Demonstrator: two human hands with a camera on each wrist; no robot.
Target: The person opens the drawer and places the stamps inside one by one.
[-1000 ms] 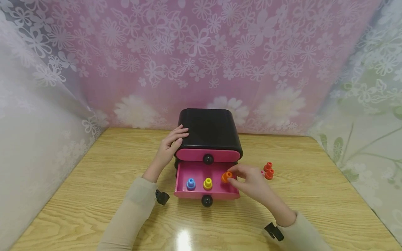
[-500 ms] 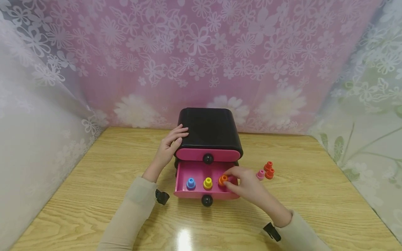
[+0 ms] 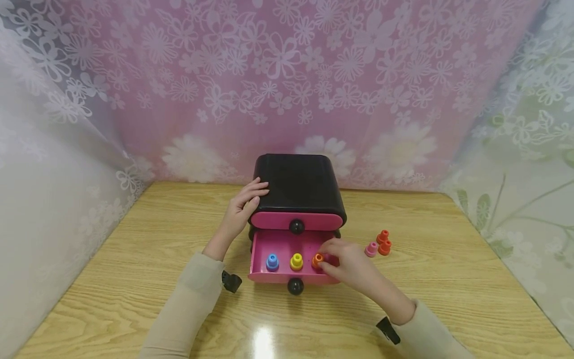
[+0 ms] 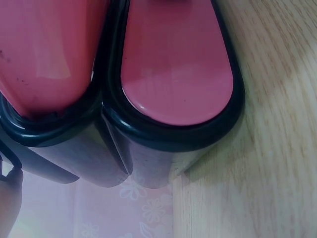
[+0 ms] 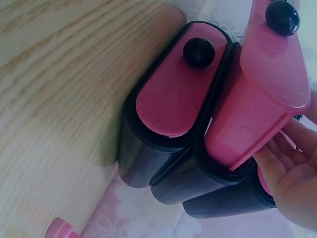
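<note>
Fingers of the left hand (image 3: pixel 244 207) lay flat on the black cabinet (image 3: pixel 298 187), steadying it; further right, the right hand (image 3: pixel 350 264) pinched the orange peg (image 3: pixel 317 259) inside the open drawer (image 3: pixel 269 247), best released upright beside the yellow peg (image 3: pixel 296 261).

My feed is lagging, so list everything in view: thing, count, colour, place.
Drawer cabinet: one, black, far middle of table.
Upper drawer: one, pink with black knob, closed.
Lower drawer: one, pink with black knob, pulled open.
Pegs in open drawer: three, blue, yellow, orange.
Pegs on table, right of cabinet: three, one pink, two red-orange.
Table: one, light wood.
Curtains: pink and pale floral, behind and at the sides.
Left hand: rests on cabinet's left edge.
Right hand: pinches the orange peg.
</note>
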